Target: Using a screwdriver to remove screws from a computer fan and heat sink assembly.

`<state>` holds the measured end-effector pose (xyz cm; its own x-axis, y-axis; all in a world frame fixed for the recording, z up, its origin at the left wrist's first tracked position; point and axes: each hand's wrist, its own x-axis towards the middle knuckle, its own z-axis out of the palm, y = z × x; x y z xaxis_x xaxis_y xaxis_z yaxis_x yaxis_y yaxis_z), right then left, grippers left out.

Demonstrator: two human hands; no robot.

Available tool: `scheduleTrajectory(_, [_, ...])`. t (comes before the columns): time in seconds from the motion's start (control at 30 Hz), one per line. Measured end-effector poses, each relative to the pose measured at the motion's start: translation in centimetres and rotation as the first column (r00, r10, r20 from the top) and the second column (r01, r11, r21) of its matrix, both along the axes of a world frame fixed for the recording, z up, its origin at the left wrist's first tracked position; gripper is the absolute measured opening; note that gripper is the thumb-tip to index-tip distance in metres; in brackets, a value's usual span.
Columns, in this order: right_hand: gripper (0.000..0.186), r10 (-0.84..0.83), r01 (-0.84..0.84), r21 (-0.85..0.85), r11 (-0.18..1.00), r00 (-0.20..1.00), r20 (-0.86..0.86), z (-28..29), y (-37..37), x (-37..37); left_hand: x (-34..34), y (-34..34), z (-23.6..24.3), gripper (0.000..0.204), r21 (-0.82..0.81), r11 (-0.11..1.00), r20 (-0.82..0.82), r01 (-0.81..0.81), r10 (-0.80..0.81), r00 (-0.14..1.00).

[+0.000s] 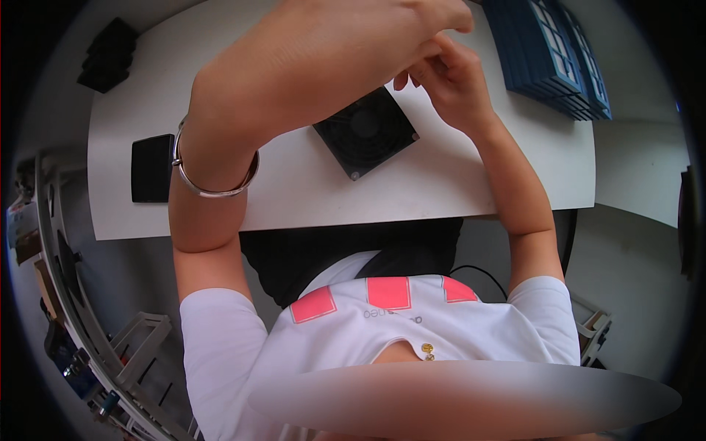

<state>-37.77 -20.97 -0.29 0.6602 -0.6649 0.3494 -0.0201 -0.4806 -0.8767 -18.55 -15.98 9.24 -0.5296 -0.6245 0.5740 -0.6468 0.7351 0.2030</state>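
Lying flat on the white tabletop (pixel 456 184): square black plastic cooling fan (pixel 366 132), round central hub, screw holes at corners. Left hand (pixel 368 37) and right hand (pixel 448 81) meet above it; grip state indiscernible.

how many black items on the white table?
3: a square black cooling fan mid-table below the hands, a flat black rectangular pad near the left edge, and a black blocky object at the far-left corner. The raised arms may hide more.

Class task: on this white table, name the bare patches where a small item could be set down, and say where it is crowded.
Bare table: the near strip between the black fan and the front edge, and the stretch between the flat black pad and the fan, partly under the left forearm. Crowded: around both hands above the fan, and by the blue trays.
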Motion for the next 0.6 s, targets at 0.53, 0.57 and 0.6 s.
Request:
scheduleTrajectory(0.53, [0.023, 0.060, -0.059, -0.027, 0.998, 0.998, 0.017, 0.3, 0.0, 0.4, 0.4, 0.4, 1.0, 0.010, 0.006, 1.000, 0.016, 0.028, -0.028, 0.999])
scheduleTrajectory(0.57, [0.023, 0.030, -0.027, -0.081, 0.996, 0.999, 0.027, -0.1, 0.1, 0.5, 0.5, 0.2, 1.2, 0.009, 0.053, 0.998, 0.011, 0.035, -0.036, 0.999])
scheduleTrajectory(0.6, [0.023, 0.000, 0.005, -0.135, 0.991, 0.999, 0.037, -0.5, 0.2, 0.6, 0.4, 0.0, 1.0, 0.009, 0.052, 0.998, 0.008, 0.037, -0.037, 0.999])
